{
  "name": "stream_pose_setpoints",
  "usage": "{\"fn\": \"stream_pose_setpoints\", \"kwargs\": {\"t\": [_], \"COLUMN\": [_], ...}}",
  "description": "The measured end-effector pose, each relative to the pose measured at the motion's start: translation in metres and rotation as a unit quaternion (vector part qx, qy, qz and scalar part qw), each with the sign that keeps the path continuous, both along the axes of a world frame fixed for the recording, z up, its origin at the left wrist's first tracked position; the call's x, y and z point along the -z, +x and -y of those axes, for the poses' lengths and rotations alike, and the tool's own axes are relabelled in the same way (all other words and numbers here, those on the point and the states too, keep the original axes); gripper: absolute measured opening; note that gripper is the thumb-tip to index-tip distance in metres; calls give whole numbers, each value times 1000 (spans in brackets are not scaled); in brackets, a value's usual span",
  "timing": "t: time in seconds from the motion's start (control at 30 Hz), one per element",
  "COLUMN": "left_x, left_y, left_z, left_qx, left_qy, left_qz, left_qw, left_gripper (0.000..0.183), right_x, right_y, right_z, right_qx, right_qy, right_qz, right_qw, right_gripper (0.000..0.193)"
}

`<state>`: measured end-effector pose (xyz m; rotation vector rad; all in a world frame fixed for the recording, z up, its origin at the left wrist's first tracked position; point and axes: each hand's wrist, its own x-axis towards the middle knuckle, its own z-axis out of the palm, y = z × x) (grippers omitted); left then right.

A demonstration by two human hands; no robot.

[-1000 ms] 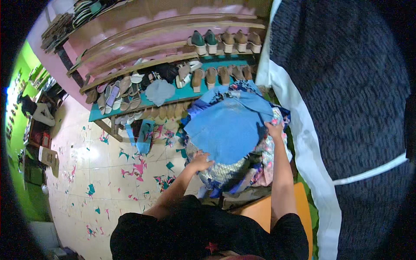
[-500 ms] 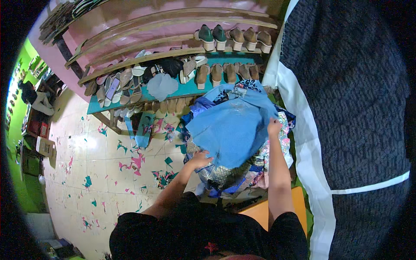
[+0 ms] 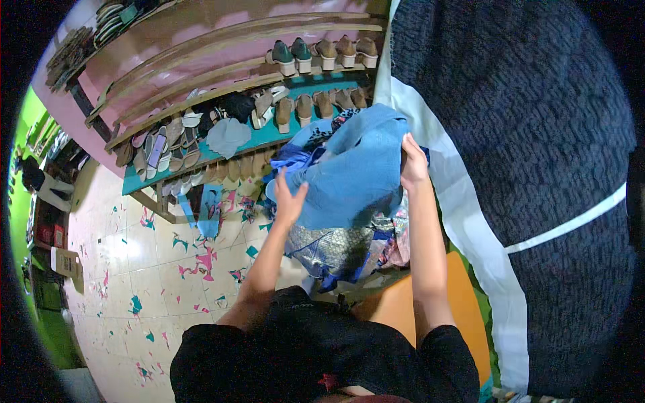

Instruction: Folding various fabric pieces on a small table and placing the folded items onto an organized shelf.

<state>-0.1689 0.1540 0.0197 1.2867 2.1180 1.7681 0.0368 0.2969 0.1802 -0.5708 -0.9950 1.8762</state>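
In the head view, a blue cloth (image 3: 356, 181) is held over a fabric pile (image 3: 329, 252), its right edge gripped by the right hand (image 3: 414, 164); the left hand (image 3: 290, 201) is spread at its left edge, its grip unclear. The tiled floor (image 3: 121, 316) is littered with scraps (image 3: 199, 264). Shoes (image 3: 322, 104) are ranged on a teal shelf (image 3: 262, 138).

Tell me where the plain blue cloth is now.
In the head view, the plain blue cloth is near the middle, between the left hand and the right hand, over a heap of patterned fabric.
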Motion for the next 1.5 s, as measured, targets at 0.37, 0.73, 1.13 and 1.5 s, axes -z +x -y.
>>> {"fn": "stream_pose_setpoints", "kwargs": {"t": [0.37,0.73,1.13,1.5], "left_x": [28,54,47,37], "left_y": [66,150,80,17], "left_z": [-8,8,-14,9], "left_qx": [154,207,299,326], "left_qy": [-126,-228,-238,-258], "left_qz": [-129,-118,-108,-88], "left_qw": [971,944,918,905], "left_gripper": [61,56,54,53], "right_x": [13,203,280,255], "right_y": [111,115,52,-31], "right_z": [46,132,118,24], "right_qx": [90,-26,-49,62], "right_qy": [111,12,13,-365], "right_qz": [98,395,403,368], "right_qw": [985,918,914,853], "right_gripper": [32,44,27,128]}}
